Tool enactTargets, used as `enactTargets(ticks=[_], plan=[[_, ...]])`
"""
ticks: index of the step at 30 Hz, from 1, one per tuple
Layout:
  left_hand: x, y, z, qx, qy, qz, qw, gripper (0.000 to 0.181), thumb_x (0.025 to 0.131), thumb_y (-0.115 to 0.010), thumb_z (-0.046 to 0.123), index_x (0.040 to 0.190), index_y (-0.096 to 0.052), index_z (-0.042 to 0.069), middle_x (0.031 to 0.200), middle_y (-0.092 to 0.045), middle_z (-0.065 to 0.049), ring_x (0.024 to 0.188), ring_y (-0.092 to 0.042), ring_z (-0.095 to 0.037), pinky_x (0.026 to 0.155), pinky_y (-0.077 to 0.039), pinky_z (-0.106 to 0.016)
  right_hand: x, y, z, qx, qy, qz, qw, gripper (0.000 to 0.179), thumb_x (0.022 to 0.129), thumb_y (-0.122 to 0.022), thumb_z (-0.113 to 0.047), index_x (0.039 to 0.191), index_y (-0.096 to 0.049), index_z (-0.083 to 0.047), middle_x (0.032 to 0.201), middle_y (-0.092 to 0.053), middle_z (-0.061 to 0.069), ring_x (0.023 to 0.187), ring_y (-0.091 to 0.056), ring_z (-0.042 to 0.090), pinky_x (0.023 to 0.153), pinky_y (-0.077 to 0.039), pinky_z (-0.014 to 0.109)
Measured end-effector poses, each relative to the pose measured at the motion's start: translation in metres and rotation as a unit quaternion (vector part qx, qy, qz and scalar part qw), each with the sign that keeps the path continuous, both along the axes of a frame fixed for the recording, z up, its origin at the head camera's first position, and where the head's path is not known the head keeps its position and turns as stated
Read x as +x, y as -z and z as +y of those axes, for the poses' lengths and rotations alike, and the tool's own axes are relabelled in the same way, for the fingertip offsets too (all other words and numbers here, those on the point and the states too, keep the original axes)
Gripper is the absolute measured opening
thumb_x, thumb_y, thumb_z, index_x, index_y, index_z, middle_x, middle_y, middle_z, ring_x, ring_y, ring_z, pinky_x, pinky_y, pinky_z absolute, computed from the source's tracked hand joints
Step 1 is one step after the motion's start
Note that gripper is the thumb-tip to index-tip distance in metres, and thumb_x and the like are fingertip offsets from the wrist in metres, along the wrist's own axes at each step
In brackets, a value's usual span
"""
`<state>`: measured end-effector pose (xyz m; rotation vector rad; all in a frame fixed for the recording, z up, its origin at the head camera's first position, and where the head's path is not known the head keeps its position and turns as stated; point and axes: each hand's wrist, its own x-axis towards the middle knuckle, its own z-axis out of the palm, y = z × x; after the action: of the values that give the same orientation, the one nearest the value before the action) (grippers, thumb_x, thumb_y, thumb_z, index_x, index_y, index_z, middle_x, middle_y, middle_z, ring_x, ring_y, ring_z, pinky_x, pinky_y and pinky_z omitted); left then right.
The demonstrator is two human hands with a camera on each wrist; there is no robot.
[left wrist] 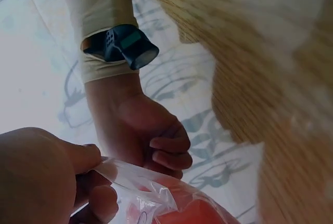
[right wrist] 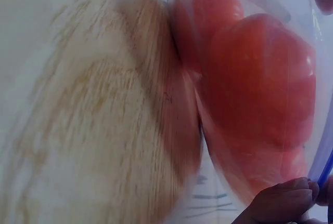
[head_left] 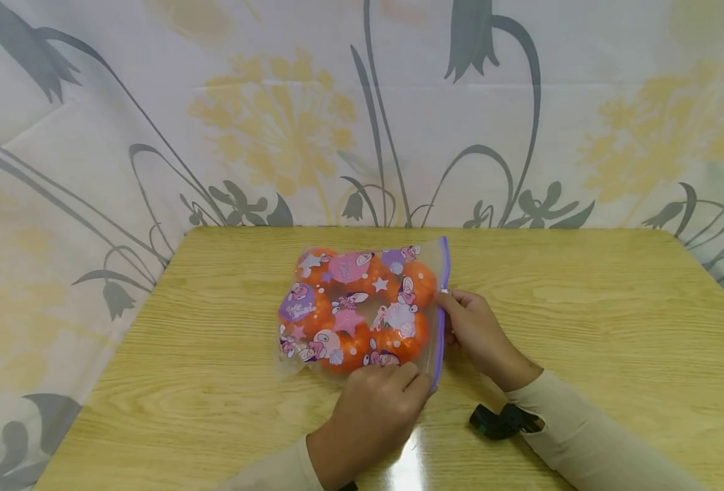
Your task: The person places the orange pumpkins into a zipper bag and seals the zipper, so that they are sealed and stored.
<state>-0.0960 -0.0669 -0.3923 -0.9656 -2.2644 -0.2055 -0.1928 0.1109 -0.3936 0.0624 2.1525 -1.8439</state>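
A clear zip bag with pink and purple cartoon prints lies on the table, filled with several round orange-red things. A purple zip strip runs down its right side. My left hand pinches the near corner of the bag by the strip's end; the left wrist view shows thumb and fingers on the clear plastic. At about the middle of the strip, my right hand pinches the edge, with a small white slider right at its fingertips.
The wood-grain table reaches to a flower-patterned cloth hanging behind it. A black wrist camera sits on the right sleeve, just above the tabletop.
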Motion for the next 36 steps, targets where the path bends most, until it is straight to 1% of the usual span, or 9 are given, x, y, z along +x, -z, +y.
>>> enactTargets(ticks=[4,8,12,16,20,23,27,33,36], plan=[[0.000,-0.002,-0.002,-0.006,0.007,-0.001,1.0000,0.014,0.094,-0.066,0.022,0.082,-0.071,0.017,0.072,-0.062,0.007,0.053,-0.055,-0.006,0.045,-0.041,-0.021,0.000,-0.001,0.000,0.009,-0.014,0.012,0.9998,0.039,0.108,-0.040,-0.035,0.097,-0.055,0.000,0.060,-0.047,-0.003,0.050,-0.043,0.010,0.045,-0.037,0.025],[-0.001,-0.003,-0.003,-0.008,0.015,-0.005,0.9998,0.008,0.090,-0.071,0.020,0.084,-0.073,0.016,0.073,-0.063,0.007,0.054,-0.056,-0.006,0.045,-0.042,-0.021,0.000,-0.002,0.000,0.012,-0.018,0.028,0.9994,0.043,0.108,-0.038,-0.037,0.106,-0.054,0.003,0.062,-0.048,-0.003,0.050,-0.043,0.009,0.046,-0.039,0.026],[0.000,-0.002,-0.002,-0.011,0.016,0.006,0.9998,0.006,0.087,-0.074,0.020,0.084,-0.072,0.016,0.073,-0.062,0.007,0.055,-0.056,-0.006,0.046,-0.042,-0.021,-0.001,-0.003,-0.001,0.020,-0.016,0.038,0.9989,0.044,0.108,-0.037,-0.037,0.109,-0.054,0.004,0.063,-0.050,-0.003,0.050,-0.044,0.009,0.047,-0.041,0.027],[0.001,-0.001,-0.002,-0.016,0.016,0.011,0.9997,0.006,0.086,-0.074,0.020,0.084,-0.072,0.016,0.072,-0.061,0.007,0.055,-0.056,-0.006,0.045,-0.041,-0.021,-0.004,-0.001,-0.001,0.037,-0.011,0.046,0.9982,0.045,0.109,-0.036,-0.036,0.113,-0.055,0.005,0.067,-0.054,-0.002,0.052,-0.049,0.009,0.048,-0.045,0.028],[0.001,0.000,-0.001,-0.018,0.014,0.013,0.9997,0.005,0.084,-0.075,0.018,0.083,-0.071,0.015,0.072,-0.060,0.007,0.055,-0.056,-0.006,0.045,-0.039,-0.021,-0.009,0.002,-0.002,0.056,-0.008,0.069,0.9960,0.046,0.109,-0.036,-0.036,0.118,-0.056,0.004,0.075,-0.059,0.001,0.058,-0.058,0.009,0.053,-0.051,0.027],[0.002,-0.001,-0.001,-0.020,0.011,0.013,0.9997,0.005,0.082,-0.076,0.016,0.084,-0.071,0.015,0.072,-0.061,0.007,0.056,-0.057,-0.005,0.044,-0.039,-0.021,-0.013,0.003,-0.004,0.070,-0.002,0.087,0.9937,0.046,0.108,-0.036,-0.037,0.119,-0.057,0.003,0.077,-0.061,0.002,0.063,-0.062,0.009,0.056,-0.054,0.027],[0.003,-0.002,-0.001,-0.026,0.010,0.015,0.9995,0.006,0.081,-0.077,0.017,0.085,-0.072,0.015,0.074,-0.062,0.007,0.057,-0.058,-0.005,0.044,-0.038,-0.020,-0.018,0.002,-0.005,0.080,0.011,0.092,0.9925,0.046,0.108,-0.036,-0.037,0.116,-0.057,0.004,0.076,-0.060,0.003,0.062,-0.061,0.009,0.055,-0.053,0.027],[0.004,-0.001,0.000,-0.033,0.006,0.019,0.9992,0.006,0.081,-0.077,0.018,0.084,-0.072,0.016,0.074,-0.062,0.008,0.057,-0.057,-0.004,0.044,-0.036,-0.020,-0.024,0.000,-0.003,0.092,0.019,0.104,0.9901,0.048,0.108,-0.035,-0.038,0.115,-0.057,0.004,0.074,-0.056,0.003,0.060,-0.057,0.007,0.054,-0.050,0.026],[0.003,0.000,0.000,-0.036,0.003,0.025,0.9991,0.007,0.081,-0.077,0.019,0.084,-0.071,0.016,0.075,-0.061,0.007,0.058,-0.057,-0.005,0.045,-0.036,-0.021,-0.027,0.000,-0.003,0.097,0.023,0.109,0.9891,0.048,0.108,-0.035,-0.038,0.118,-0.057,0.004,0.074,-0.055,0.002,0.060,-0.057,0.007,0.054,-0.050,0.025]])
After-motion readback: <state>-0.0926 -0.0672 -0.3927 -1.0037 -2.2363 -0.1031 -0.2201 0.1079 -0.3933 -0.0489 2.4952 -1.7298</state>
